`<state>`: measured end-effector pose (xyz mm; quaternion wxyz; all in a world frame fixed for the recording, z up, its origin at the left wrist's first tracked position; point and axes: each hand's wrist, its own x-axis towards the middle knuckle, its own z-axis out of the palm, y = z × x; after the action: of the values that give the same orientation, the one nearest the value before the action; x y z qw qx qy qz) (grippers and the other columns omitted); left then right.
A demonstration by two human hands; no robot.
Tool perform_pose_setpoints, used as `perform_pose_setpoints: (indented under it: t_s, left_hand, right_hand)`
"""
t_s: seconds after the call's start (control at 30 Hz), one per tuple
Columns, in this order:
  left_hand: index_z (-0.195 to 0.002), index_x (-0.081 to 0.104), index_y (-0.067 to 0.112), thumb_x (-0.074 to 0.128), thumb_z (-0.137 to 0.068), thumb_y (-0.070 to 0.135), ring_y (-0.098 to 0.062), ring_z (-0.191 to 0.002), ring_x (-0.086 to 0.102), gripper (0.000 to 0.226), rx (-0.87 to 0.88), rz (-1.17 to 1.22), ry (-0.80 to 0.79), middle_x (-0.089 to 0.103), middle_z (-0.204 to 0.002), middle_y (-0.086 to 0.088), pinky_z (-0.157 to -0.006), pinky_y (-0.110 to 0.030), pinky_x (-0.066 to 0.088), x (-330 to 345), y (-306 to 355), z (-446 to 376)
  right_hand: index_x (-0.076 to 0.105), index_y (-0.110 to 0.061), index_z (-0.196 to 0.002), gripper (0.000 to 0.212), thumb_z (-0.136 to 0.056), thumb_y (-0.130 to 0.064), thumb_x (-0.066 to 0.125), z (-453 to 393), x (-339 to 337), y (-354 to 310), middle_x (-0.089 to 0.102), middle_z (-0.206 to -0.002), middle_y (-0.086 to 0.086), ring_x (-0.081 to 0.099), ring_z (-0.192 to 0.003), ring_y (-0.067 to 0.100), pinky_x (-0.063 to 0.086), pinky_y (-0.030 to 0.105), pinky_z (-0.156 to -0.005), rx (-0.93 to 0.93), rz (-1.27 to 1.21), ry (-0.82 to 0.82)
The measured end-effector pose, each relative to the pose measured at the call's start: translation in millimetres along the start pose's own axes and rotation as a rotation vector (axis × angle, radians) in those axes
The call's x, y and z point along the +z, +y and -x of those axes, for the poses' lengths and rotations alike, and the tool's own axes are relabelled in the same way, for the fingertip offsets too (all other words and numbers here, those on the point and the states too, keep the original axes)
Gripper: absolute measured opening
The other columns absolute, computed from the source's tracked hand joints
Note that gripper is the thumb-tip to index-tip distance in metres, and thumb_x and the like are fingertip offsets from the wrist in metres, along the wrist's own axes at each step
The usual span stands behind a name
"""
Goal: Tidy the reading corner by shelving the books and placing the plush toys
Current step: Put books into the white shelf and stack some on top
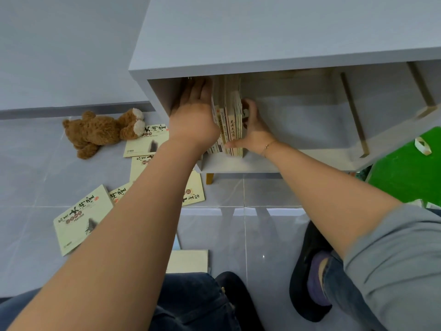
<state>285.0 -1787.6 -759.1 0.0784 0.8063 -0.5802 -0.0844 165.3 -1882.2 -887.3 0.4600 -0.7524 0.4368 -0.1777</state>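
A row of cream paperback books (232,125) stands upright at the left end of the grey shelf unit (238,65). My left hand (194,115) lies flat with straight fingers against the left face of the row, inside the compartment. My right hand (251,130) curls round the right side of the row, thumb along the spines near the bottom. Several more cream books lie on the floor, among them the Hamlet book (81,218) at the left and one (145,139) by the bear. A brown teddy bear (102,131) lies on the floor left of the shelf.
The shelf compartment to the right of the row is bare, with wooden legs (353,115) showing behind. A green mat (405,173) lies at the right. Another book (188,260) rests by my knees. My legs and a dark shoe (307,278) fill the bottom of the view on grey tiles.
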Motion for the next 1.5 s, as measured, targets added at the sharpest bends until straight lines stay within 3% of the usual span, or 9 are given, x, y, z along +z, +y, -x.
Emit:
perform_pose_setpoints:
  t_s: [0.17, 0.3, 0.53, 0.67, 0.77, 0.9, 1.07, 1.23, 1.5]
  left_hand:
    - [-0.155, 0.009, 0.021, 0.055, -0.088, 0.012, -0.021, -0.148, 0.008, 0.082, 0.011, 0.011, -0.001, 0.008, -0.161, 0.001, -0.116, -0.041, 0.019, -1.5, -0.7, -0.3]
    - [-0.154, 0.009, 0.021, 0.055, -0.088, 0.016, -0.021, -0.148, 0.008, 0.081, 0.006, 0.013, 0.0, 0.008, -0.161, 0.001, -0.116, -0.041, 0.017, -0.3, -0.7, -0.6]
    - [-0.154, 0.01, 0.021, 0.059, -0.087, 0.018, -0.022, -0.147, 0.009, 0.083, -0.001, 0.022, -0.014, 0.01, -0.161, -0.001, -0.117, -0.042, 0.016, 1.2, 1.8, -0.4]
    - [-0.14, 0.044, 0.022, 0.055, -0.085, 0.012, -0.029, -0.13, 0.042, 0.057, -0.015, 0.172, 0.041, 0.042, -0.146, -0.006, -0.107, -0.048, 0.038, -11.2, 6.1, 2.2]
    - [-0.13, 0.056, 0.02, 0.051, -0.084, 0.012, -0.03, -0.119, 0.051, 0.047, -0.006, 0.225, 0.054, 0.053, -0.134, -0.008, -0.1, -0.047, 0.044, -23.0, 16.1, 18.0]
    - [-0.129, 0.057, 0.021, 0.049, -0.087, 0.009, -0.023, -0.116, 0.055, 0.044, 0.074, 0.305, -0.1, 0.055, -0.135, -0.004, -0.086, -0.029, 0.046, -30.6, 43.0, 41.1]
    - [-0.124, 0.061, 0.019, 0.048, -0.091, 0.012, -0.02, -0.115, 0.056, 0.036, 0.219, 0.366, -0.221, 0.061, -0.128, -0.002, -0.094, -0.03, 0.046, -51.0, 107.5, 58.8]
    - [-0.123, 0.062, 0.017, 0.051, -0.092, 0.013, -0.016, -0.114, 0.057, 0.033, 0.334, 0.409, -0.343, 0.062, -0.126, -0.002, -0.1, -0.03, 0.045, -61.7, 166.1, 81.9]
    - [-0.121, 0.065, 0.011, 0.05, -0.092, 0.007, -0.018, -0.114, 0.058, 0.033, 0.416, 0.397, -0.523, 0.064, -0.124, -0.006, -0.101, -0.029, 0.042, -33.5, 276.8, 102.1]
  right_hand:
    - [0.004, -0.033, -0.149, 0.12, -0.064, -0.02, 0.087, 9.0, -21.7, 3.8, 0.037, -0.15, 0.002, 0.044, -0.131, 0.02, 0.041, 0.042, -0.106, -0.013, 0.206, -0.093]
    - [0.009, -0.03, -0.148, 0.115, -0.064, -0.025, 0.087, -0.2, -21.4, -1.4, 0.048, -0.141, 0.009, 0.053, -0.122, 0.026, 0.047, 0.044, -0.099, -0.022, 0.306, -0.034]
    - [0.007, -0.027, -0.15, 0.106, -0.073, -0.028, 0.08, 8.5, -23.4, -2.2, 0.04, -0.149, 0.006, 0.051, -0.124, 0.026, 0.047, 0.043, -0.097, -0.058, 0.37, -0.045]
    - [0.03, -0.029, -0.145, 0.084, -0.075, -0.03, 0.078, 33.2, -45.1, -1.0, 0.048, -0.142, -0.002, 0.047, -0.127, 0.02, 0.042, 0.04, -0.104, -0.017, 0.289, -0.061]
    - [0.045, -0.022, -0.136, 0.068, -0.076, -0.02, 0.077, 60.1, -71.7, -7.1, 0.057, -0.13, 0.002, 0.053, -0.118, 0.018, 0.044, 0.031, -0.1, 0.041, 0.251, -0.083]
    - [0.048, -0.016, -0.133, 0.061, -0.079, -0.012, 0.076, 104.8, -114.6, -23.4, 0.058, -0.121, 0.007, 0.055, -0.105, 0.02, 0.047, 0.035, -0.096, 0.144, 0.312, -0.278]
    - [0.053, -0.013, -0.13, 0.054, -0.081, -0.019, 0.075, 162.5, -185.6, -46.5, 0.062, -0.122, 0.006, 0.059, -0.101, 0.02, 0.044, 0.026, -0.083, 0.343, 0.522, -0.457]
    - [0.066, -0.016, -0.116, 0.038, -0.08, -0.015, 0.075, 228.9, -256.4, -49.4, 0.067, -0.117, 0.004, 0.061, -0.107, 0.018, 0.045, 0.03, -0.101, 0.419, 0.516, -0.381]
    - [0.07, -0.016, -0.109, 0.033, -0.077, -0.015, 0.078, 317.4, -326.3, 0.8, 0.065, -0.097, -0.001, 0.061, -0.095, 0.015, 0.046, 0.034, -0.1, 0.476, 0.368, -0.068]
